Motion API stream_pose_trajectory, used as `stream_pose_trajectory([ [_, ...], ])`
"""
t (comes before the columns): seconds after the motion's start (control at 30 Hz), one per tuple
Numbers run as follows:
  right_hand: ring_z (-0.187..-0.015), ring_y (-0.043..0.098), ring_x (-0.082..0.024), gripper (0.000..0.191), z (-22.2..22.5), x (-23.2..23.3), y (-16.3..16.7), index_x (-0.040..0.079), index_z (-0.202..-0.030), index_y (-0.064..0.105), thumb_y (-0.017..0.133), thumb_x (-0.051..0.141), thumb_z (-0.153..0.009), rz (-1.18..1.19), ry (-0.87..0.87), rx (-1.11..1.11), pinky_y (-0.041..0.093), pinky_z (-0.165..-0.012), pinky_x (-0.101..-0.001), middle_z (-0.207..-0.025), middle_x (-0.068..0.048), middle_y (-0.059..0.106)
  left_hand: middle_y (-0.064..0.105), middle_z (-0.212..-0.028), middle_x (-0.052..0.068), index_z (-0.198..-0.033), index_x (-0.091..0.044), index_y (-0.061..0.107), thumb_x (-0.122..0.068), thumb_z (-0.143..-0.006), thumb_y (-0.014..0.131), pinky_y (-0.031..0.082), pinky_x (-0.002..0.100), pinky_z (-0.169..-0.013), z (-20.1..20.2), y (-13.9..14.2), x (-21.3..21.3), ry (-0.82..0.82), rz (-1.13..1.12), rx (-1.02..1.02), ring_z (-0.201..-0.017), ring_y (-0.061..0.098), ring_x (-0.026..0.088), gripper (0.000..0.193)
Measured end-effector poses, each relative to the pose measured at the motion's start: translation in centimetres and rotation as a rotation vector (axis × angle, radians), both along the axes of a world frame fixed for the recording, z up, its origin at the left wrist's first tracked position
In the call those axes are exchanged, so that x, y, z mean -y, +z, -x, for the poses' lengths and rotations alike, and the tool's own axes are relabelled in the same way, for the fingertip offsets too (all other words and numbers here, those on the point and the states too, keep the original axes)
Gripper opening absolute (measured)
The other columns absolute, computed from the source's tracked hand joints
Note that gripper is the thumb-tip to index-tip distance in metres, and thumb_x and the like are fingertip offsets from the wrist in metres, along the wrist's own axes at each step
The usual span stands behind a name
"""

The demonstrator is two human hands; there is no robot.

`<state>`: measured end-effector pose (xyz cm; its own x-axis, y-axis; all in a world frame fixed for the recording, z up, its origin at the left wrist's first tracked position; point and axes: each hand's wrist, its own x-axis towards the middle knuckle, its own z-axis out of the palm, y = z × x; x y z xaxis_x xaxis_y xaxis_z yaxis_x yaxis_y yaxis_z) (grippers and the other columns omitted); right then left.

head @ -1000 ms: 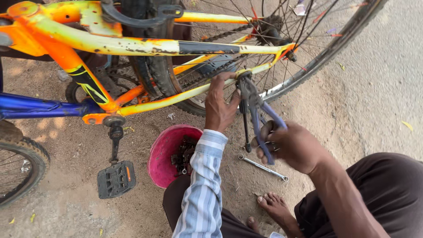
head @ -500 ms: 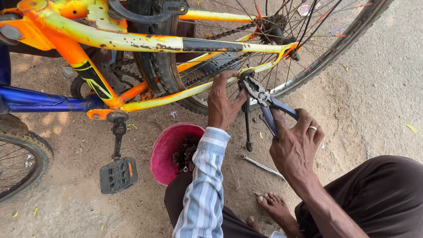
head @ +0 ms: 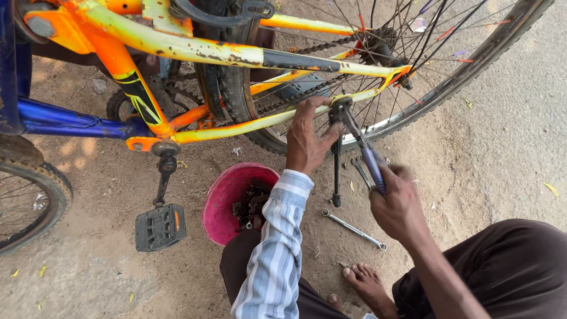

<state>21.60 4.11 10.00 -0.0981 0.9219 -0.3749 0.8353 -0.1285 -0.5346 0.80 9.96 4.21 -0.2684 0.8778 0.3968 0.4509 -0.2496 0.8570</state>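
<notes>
The right hand (head: 397, 204) has slid down the blue-handled pliers (head: 361, 147), fist shut round the grips. The left hand (head: 306, 140) presses half-curled on the yellow chainstay (head: 248, 125) just beside the kickstand (head: 336, 171). Bare ground lies right of the wheel (head: 472, 65).

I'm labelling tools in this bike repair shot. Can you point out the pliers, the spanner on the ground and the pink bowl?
pliers (head: 371, 160): head view, blue handle above the right hand.
spanner (head: 353, 229): head view, middle of its shaft.
pink bowl (head: 220, 198): head view, inner wall.

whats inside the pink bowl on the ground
The pink bowl holds a heap of dark metal parts, too small to tell apart. The left hand's striped sleeve covers its near right side, hiding what lies there.
</notes>
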Motion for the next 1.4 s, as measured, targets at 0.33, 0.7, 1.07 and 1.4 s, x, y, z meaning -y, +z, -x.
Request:
stream_pose_trajectory([
  [0.33,-0.104,0.052,-0.032,0.055,1.3,0.9,-0.6,0.024,-0.138,0.064,0.06,0.012,-0.085,-0.588,0.153,0.425,0.044,-0.087,-0.046,-0.12,-0.02,0.051,0.064,-0.125,0.009,-0.123,-0.014,0.057,-0.031,-0.089,0.081,0.053,0.048,-0.107,-0.2,-0.3,-0.3,0.012,-0.026,-0.01,-0.124,0.066,0.032,0.046],
  [0.7,-0.103,0.052,-0.032,0.054,0.3,0.2,0.8,0.02,-0.142,0.059,0.06,0.014,-0.089,0.112,-0.032,-0.067,0.046,-0.085,-0.0451,-0.127,-0.021,0.05,0.064,-0.123,0.01,-0.122,-0.013,0.056,-0.027,-0.086,0.081,0.053,0.046,-0.106,-0.2,0.2,-0.2,0.015,0.011,-0.022,-0.121,0.065,0.031,0.046],
  [1.07,-0.106,0.051,-0.034,0.052,1.6,0.8,-0.5,0.021,-0.138,0.064,0.061,0.015,-0.087,-0.521,0.156,0.433,0.043,-0.09,-0.0491,-0.123,-0.023,0.054,0.065,-0.12,0.009,-0.121,-0.015,0.057,-0.028,-0.084,0.083,0.052,0.047,-0.103,-0.3,0.0,-0.2,0.035,0.046,0.011,-0.119,0.066,0.032,0.047],
  [1.4,-0.102,0.05,-0.032,0.057,0.3,0.3,0.8,0.018,-0.144,0.059,0.058,0.01,-0.087,0.37,-0.167,-0.58,0.045,-0.086,-0.0445,-0.117,-0.021,0.054,0.063,-0.124,0.01,-0.125,-0.016,0.055,-0.022,-0.086,0.08,0.055,0.046,-0.104,-0.3,-0.2,-0.1,0.026,0.01,-0.003,-0.121,0.067,0.032,0.046],
])
